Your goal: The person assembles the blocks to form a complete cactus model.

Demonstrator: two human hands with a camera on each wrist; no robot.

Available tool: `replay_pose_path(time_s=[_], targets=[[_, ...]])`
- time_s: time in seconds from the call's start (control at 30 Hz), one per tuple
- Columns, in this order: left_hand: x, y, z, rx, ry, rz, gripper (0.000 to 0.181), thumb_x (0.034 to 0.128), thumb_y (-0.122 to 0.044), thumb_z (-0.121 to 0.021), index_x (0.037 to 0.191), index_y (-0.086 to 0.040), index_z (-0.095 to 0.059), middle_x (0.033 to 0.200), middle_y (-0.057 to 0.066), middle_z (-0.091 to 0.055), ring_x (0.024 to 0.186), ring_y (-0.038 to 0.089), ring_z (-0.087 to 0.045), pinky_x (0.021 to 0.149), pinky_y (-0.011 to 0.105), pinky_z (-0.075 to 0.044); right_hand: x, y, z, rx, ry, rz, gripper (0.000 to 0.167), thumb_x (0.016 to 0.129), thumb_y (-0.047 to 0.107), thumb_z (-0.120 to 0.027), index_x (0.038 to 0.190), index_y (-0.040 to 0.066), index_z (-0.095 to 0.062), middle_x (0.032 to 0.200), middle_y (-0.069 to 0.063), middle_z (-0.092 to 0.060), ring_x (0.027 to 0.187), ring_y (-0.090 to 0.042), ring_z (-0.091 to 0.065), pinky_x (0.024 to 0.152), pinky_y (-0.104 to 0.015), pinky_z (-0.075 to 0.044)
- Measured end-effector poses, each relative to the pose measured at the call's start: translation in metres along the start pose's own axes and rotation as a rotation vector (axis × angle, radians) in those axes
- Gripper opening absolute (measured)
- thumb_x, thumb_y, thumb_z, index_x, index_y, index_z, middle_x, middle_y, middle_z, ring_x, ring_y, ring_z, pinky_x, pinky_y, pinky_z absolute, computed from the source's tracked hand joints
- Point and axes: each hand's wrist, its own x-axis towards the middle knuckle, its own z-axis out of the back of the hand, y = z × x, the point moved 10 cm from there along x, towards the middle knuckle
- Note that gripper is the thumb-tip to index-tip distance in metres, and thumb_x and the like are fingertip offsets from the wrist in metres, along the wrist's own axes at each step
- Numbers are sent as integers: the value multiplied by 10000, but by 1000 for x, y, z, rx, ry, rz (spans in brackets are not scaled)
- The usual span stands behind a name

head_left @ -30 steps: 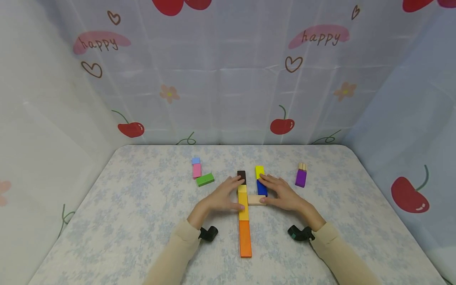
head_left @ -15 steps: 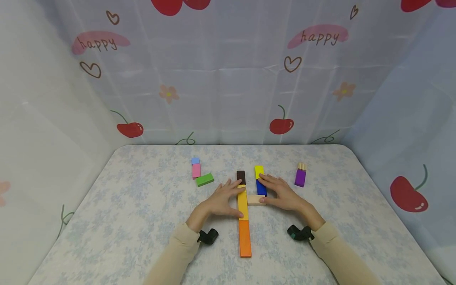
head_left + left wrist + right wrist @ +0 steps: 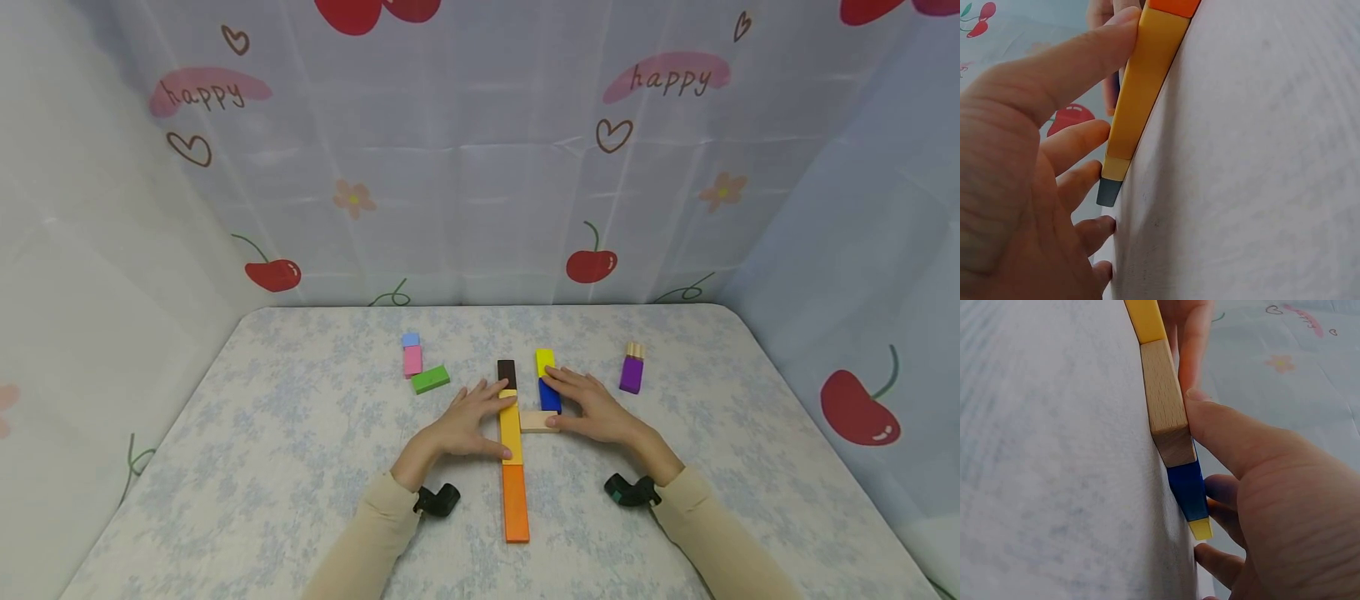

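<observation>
My left hand lies with spread fingers along a row of blocks. Its thumb touches the amber block, and its other fingertips reach over a pale yellow block toward the black block. An orange block continues that row at the near end. With fingers extended, my right hand has its thumb on a plain wooden block. Its fingertips rest at the blue block and the yellow block behind it. The wooden block lies crosswise, joining the amber one to the blue.
Back left on the patterned tabletop are a light blue block, a pink block and a green block. At right sits a purple block beside small pale wooden pieces. A printed curtain hangs behind.
My left thumb has slid toward me along the amber block, and the left fingers have drawn back slightly from the black block. The right hand has stayed in place.
</observation>
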Motion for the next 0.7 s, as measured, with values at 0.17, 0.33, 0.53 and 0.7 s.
replay_pose_path(time_s=[0.17,0.33,0.53,0.7], targets=[[0,0,0,-3,-2,-5,841,797,-457,-782,1503,-187,-413,1650,22,-154,1522,355,-48,1199,602,-20,0,1,1,0,-3,-8,714,891,408,-685,1481,93,-435,1571,-152,-344,1462,-402,-265,1144,-686,-124],[0,0,0,-8,2,-13,839,803,-461,-774,1506,-187,-407,1651,20,-148,1522,357,-44,1197,606,-18,0,0,2,-6,-9,-11,713,895,424,-678,1480,95,-437,1571,-155,-342,1455,-407,-276,1142,-682,-143],[0,1,0,-25,0,-13,844,799,-456,-780,1507,-190,-406,1652,17,-142,1524,348,-38,1199,596,-1,-1,-2,18,39,-87,-3,717,886,378,-711,1473,67,-440,1576,-136,-341,1436,-391,-325,1128,-622,-278],[-1,1,0,-31,-2,-14,853,793,-446,-788,1509,-189,-402,1653,20,-141,1526,341,-33,1201,591,8,-6,-15,47,45,-224,-38,721,840,287,-778,1444,39,-472,1518,-153,-417,1388,-387,-384,1079,-610,-363]])
